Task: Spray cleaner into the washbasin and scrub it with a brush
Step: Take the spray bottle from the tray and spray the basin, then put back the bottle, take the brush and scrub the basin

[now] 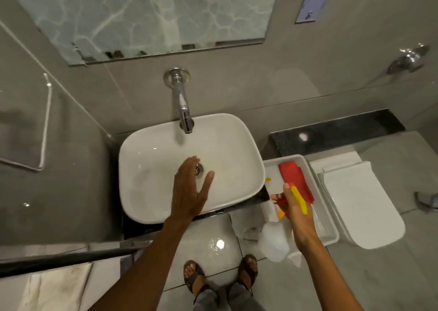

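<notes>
The washbasin (189,166) lies at ten o'clock from the right hand (297,212), which grips the spray bottle (275,239), long axis running five to eleven o'clock. The left hand (189,192) hovers spread and empty over the drain (198,169), nearer.

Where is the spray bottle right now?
In the head view it is at lower right, held in the right hand beside the washbasin, over the white tray; spray bottle.
</notes>
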A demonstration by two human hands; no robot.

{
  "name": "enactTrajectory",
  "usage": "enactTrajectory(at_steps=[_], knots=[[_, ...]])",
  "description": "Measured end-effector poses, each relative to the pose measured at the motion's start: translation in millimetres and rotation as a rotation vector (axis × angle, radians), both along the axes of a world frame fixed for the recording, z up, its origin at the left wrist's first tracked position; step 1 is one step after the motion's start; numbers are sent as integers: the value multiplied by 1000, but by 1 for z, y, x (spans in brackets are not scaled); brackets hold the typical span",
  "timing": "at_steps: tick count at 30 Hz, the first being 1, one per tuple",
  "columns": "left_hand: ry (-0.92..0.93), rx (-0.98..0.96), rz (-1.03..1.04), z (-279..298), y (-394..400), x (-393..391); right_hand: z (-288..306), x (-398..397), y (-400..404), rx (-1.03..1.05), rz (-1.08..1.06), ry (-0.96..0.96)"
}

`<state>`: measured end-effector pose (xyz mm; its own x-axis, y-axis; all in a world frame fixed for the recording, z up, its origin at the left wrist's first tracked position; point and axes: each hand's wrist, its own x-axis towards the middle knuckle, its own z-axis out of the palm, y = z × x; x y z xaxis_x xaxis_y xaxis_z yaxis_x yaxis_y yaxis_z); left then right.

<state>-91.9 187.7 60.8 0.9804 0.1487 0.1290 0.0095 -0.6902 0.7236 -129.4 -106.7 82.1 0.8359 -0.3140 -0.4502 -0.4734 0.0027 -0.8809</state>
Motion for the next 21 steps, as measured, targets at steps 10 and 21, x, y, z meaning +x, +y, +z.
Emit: enactTrajectory(at_steps=[10,21], knots=[[8,151,-303,-17,-170,63,-83,18,-123,-213,-48,-43],[9,296,-338,-66,-186,77,-199,25,-171,-189,-115,-44]])
